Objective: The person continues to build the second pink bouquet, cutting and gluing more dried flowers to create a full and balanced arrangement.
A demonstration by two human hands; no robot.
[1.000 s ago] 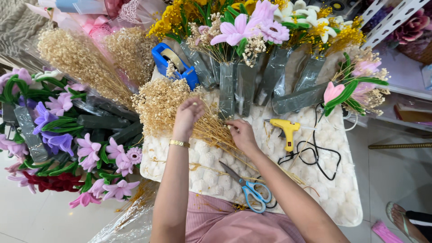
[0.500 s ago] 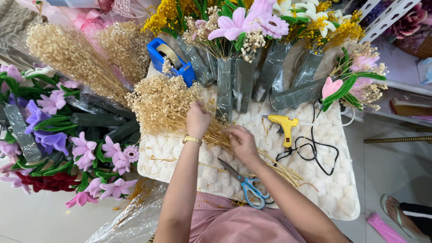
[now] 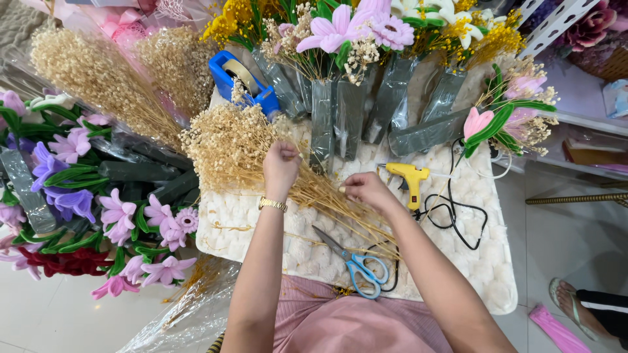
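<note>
Blue-handled scissors (image 3: 356, 261) lie at 6 o'clock on the white padded tabletop (image 3: 497, 274), blades pointing toward the dried stems. Right hand (image 3: 367, 189) at centre, fingers closed around the stem ends of the dried beige bunch (image 3: 229, 147). Left hand (image 3: 281, 167) at 10 o'clock from it, pinching sprigs at the bunch's head.

Risk, as judged: brittle stems may snap or shed under the pinch; the right forearm could nudge the scissors.

Yellow glue gun (image 3: 407, 178) at 3 o'clock, its black cord (image 3: 458, 222) looped beside it, a snag hazard. Wrapped flower bundles (image 3: 347, 111) crowd 12 o'clock; blue tape dispenser (image 3: 239, 82) at 11.
</note>
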